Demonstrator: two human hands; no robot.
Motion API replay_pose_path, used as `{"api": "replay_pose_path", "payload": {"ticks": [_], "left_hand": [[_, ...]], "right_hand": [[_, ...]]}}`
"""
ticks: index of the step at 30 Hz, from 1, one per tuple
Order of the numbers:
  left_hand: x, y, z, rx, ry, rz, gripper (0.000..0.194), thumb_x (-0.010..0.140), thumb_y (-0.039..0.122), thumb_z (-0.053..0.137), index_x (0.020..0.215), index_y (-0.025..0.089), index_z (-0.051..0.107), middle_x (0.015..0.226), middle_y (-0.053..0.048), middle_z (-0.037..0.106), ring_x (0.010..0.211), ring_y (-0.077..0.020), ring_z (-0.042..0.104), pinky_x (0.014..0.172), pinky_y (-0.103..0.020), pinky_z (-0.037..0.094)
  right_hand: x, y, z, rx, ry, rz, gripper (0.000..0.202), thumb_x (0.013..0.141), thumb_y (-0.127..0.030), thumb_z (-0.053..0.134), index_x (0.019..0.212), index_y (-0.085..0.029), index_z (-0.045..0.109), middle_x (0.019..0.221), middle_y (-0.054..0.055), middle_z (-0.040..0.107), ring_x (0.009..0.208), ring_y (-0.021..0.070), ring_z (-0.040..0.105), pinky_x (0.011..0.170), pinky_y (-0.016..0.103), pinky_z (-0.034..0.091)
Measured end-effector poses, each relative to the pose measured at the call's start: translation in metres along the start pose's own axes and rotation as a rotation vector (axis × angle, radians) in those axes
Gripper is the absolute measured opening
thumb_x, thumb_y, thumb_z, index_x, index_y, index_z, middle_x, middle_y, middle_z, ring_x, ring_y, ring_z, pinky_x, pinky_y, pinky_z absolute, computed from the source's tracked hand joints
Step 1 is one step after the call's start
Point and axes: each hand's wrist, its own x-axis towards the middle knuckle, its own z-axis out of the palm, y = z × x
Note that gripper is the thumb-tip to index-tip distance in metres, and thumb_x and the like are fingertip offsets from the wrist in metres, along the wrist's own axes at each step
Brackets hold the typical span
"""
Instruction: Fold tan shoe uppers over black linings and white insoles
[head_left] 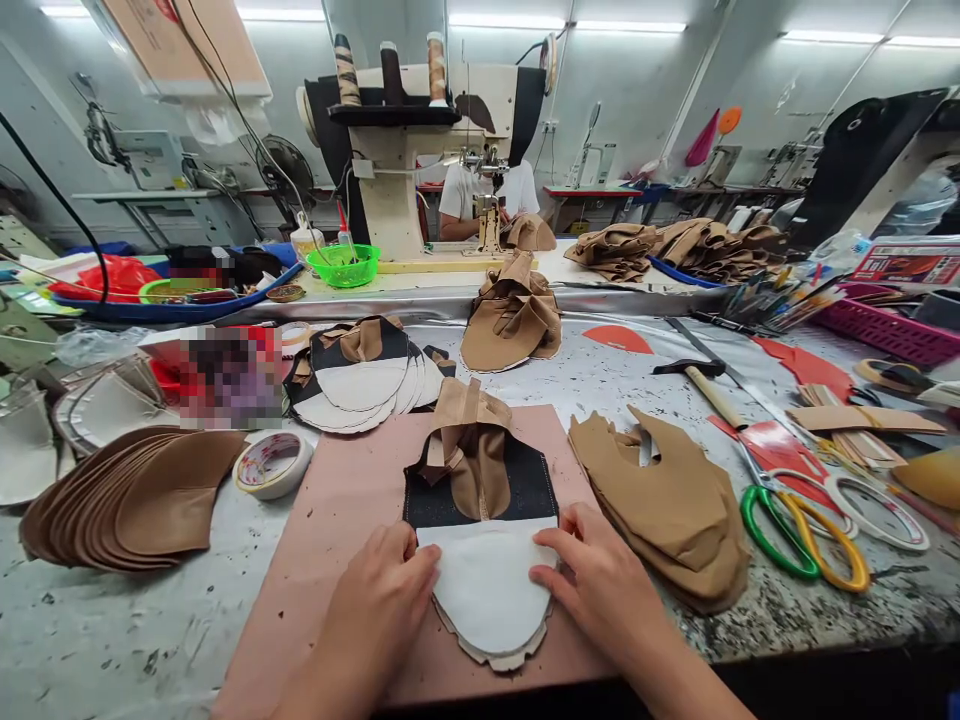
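A shoe upper (487,575) with a white toe lining, black side panels and brown leather folded at its top lies on a pinkish-brown board (345,500). My left hand (382,590) pinches its left edge, thumb on the white lining and the other fingers curled at the side. At the right edge, my right hand (596,570) grips the same upper with thumb and forefinger on the lining. Beyond it rests a fanned pile of similar white-and-black uppers (360,385). Just right of the board is a stack of brown leather pieces (660,500).
Brown leather pieces (135,495) and a tape roll (274,465) are on the left. To the right lie a hammer (709,395) and scissors (806,535). A sewing machine (397,170) stands behind, with a green basket (345,265) beside it. Another person (457,200) sits farther back.
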Motion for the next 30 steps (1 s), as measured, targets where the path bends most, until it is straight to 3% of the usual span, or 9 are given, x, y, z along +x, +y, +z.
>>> {"api": "replay_pose_path", "payload": {"ticks": [2, 4, 7, 12, 20, 23, 25, 27, 30], "left_hand": [[-0.003, 0.011, 0.005, 0.096, 0.123, 0.109, 0.030, 0.085, 0.012, 0.038, 0.095, 0.020, 0.065, 0.088, -0.008, 0.063, 0.082, -0.0223, 0.059, 0.071, -0.034, 0.048], [-0.005, 0.021, 0.014, 0.138, 0.196, 0.230, 0.032, 0.089, 0.018, 0.038, 0.113, 0.016, 0.058, 0.112, -0.011, 0.062, 0.104, -0.0246, 0.055, 0.086, -0.037, 0.044], [-0.008, 0.027, 0.028, 0.212, 0.161, 0.327, 0.049, 0.089, 0.039, 0.041, 0.129, 0.011, 0.045, 0.132, -0.011, 0.051, 0.123, -0.0280, 0.041, 0.097, -0.039, 0.033], [-0.006, 0.020, 0.029, 0.233, 0.084, 0.365, 0.065, 0.086, 0.053, 0.042, 0.137, 0.013, 0.036, 0.139, -0.011, 0.043, 0.129, -0.0283, 0.034, 0.104, -0.040, 0.018], [-0.006, 0.016, 0.024, 0.127, -0.040, 0.311, 0.063, 0.090, 0.054, 0.034, 0.142, 0.021, 0.022, 0.143, -0.004, 0.038, 0.132, -0.0258, 0.029, 0.105, -0.042, 0.011], [-0.009, 0.014, 0.016, 0.044, -0.125, 0.257, 0.065, 0.087, 0.056, 0.038, 0.141, 0.024, 0.024, 0.143, -0.005, 0.039, 0.129, -0.0276, 0.035, 0.101, -0.044, 0.024], [-0.008, 0.015, 0.005, -0.027, -0.179, 0.233, 0.062, 0.083, 0.058, 0.045, 0.136, 0.027, 0.037, 0.138, -0.005, 0.046, 0.122, -0.0288, 0.043, 0.096, -0.044, 0.034], [-0.003, 0.020, -0.003, -0.091, -0.181, 0.188, 0.048, 0.081, 0.054, 0.051, 0.120, 0.027, 0.054, 0.127, -0.005, 0.056, 0.113, -0.0283, 0.051, 0.090, -0.042, 0.041], [0.014, 0.032, 0.000, -0.101, -0.040, 0.079, 0.026, 0.082, 0.032, 0.054, 0.103, 0.020, 0.062, 0.110, -0.008, 0.064, 0.101, -0.0259, 0.057, 0.087, -0.041, 0.046]], "right_hand": [[-0.006, -0.008, 0.006, -0.083, 0.175, -0.127, 0.019, 0.085, -0.018, 0.048, 0.095, -0.020, 0.065, 0.098, 0.010, 0.062, 0.089, 0.0230, 0.059, 0.078, 0.037, 0.048], [-0.010, -0.015, 0.013, -0.133, 0.178, -0.260, 0.029, 0.088, -0.019, 0.044, 0.113, -0.018, 0.059, 0.117, 0.011, 0.059, 0.109, 0.0236, 0.053, 0.091, 0.038, 0.043], [-0.013, -0.019, 0.023, -0.181, -0.018, -0.374, 0.047, 0.090, -0.031, 0.044, 0.134, -0.014, 0.042, 0.136, 0.011, 0.047, 0.126, 0.0245, 0.039, 0.100, 0.038, 0.036], [-0.011, -0.010, 0.022, -0.139, -0.303, -0.328, 0.061, 0.091, -0.048, 0.037, 0.143, -0.017, 0.025, 0.147, 0.008, 0.027, 0.134, 0.0264, 0.025, 0.107, 0.046, 0.025], [-0.003, -0.012, 0.013, -0.050, -0.456, -0.265, 0.067, 0.089, -0.049, 0.042, 0.144, -0.018, 0.020, 0.149, 0.007, 0.019, 0.136, 0.0271, 0.020, 0.109, 0.051, 0.021], [-0.005, -0.017, 0.007, -0.015, -0.439, -0.261, 0.066, 0.087, -0.048, 0.046, 0.142, -0.018, 0.026, 0.148, 0.008, 0.025, 0.134, 0.0276, 0.025, 0.108, 0.050, 0.023], [-0.005, -0.020, 0.001, 0.026, -0.397, -0.252, 0.054, 0.087, -0.045, 0.048, 0.135, -0.020, 0.041, 0.141, 0.008, 0.041, 0.126, 0.0265, 0.039, 0.102, 0.045, 0.034], [0.002, -0.024, -0.004, 0.067, -0.275, -0.219, 0.034, 0.088, -0.037, 0.047, 0.118, -0.023, 0.057, 0.126, 0.007, 0.057, 0.113, 0.0231, 0.052, 0.093, 0.038, 0.042], [0.031, -0.026, -0.008, 0.015, -0.001, -0.106, 0.026, 0.088, -0.028, 0.044, 0.104, -0.018, 0.062, 0.111, 0.011, 0.063, 0.102, 0.0232, 0.058, 0.086, 0.036, 0.045]]}}
